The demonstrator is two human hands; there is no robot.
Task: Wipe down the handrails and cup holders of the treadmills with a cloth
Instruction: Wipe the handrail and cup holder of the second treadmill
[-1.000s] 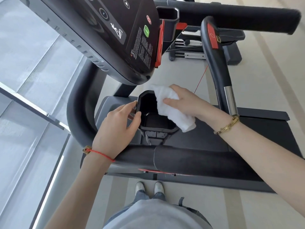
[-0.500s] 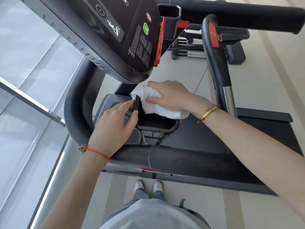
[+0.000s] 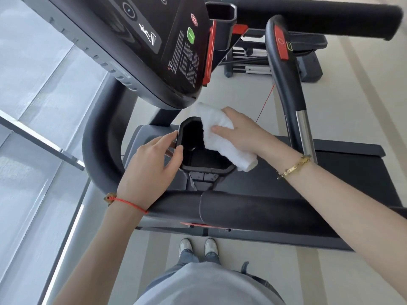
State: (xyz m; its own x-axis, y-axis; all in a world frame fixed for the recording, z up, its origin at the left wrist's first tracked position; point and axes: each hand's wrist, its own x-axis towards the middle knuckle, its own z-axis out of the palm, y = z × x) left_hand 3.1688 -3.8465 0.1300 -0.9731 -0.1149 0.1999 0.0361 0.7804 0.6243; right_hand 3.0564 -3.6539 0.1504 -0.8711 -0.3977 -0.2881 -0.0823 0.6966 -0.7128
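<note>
L hand pinches 1 cup holder rim; R hand grips 1 cloth on it.

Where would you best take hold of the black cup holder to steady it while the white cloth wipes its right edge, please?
Probably by the left rim of the cup holder, coming from the left as the left hand does: fingers and thumb pinch the raised lip there. The rim is thin and open-topped, and the right hand presses the cloth on the opposite side.
</note>
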